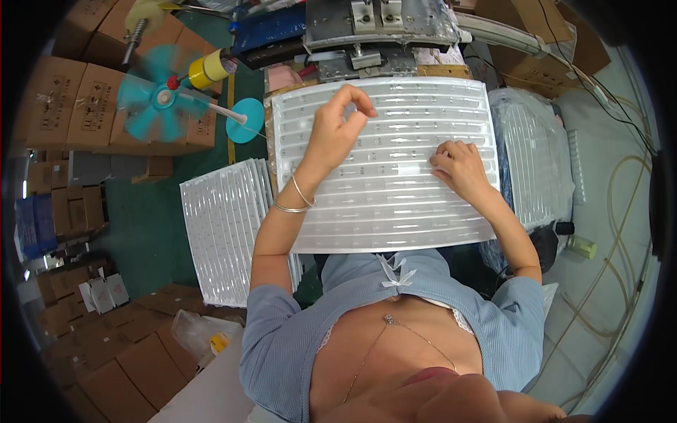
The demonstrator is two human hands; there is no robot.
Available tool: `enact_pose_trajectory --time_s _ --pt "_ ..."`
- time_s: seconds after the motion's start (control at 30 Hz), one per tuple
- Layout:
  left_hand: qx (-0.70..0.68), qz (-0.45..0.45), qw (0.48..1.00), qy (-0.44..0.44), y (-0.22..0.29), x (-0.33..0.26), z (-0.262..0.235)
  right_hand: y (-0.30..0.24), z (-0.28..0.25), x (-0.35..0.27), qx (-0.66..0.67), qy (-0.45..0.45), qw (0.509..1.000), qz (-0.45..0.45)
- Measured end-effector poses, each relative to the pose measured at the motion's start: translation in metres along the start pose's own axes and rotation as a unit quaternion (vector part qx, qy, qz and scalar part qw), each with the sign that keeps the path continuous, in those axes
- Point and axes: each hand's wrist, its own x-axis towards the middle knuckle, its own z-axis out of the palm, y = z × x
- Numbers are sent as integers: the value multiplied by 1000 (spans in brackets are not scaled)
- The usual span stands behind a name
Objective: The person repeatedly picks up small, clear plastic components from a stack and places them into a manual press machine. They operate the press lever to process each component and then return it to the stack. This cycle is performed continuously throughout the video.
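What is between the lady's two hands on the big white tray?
In the head view, only the white plastic tray lies between the left hand and right hand: its ribbed rows with small parts sitting in the grooves.

A white translucent plastic tray (395,204), ribbed with about 12 long rows of small pockets, lies flat across the person's lap at the picture's centre, its long edges running from 9 to 3 o'clock. Small clear parts sit in several pockets.

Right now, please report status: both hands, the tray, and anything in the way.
Left hand pinching above the white plastic tray. Right hand flat on it, fingers curled. Tray rests on the lap. Nothing on top blocks it.
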Motion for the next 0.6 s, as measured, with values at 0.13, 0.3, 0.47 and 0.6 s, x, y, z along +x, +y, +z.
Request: enact_pose_trajectory --time_s 0.13,0.3,0.47,0.6 --pt "144 10 989 26 -7 -3 6 4 -11 6 76 7 997 15" --pt "246 29 966 69 -15 3 11 33 -20 35 265 119 945 151" --pt "323 45 942 76 -36 10 6 56 -8 70 385 171 875 238" --pt "306 113 933 155 -46 25 -7 44 -11 89 451 180 838 250"
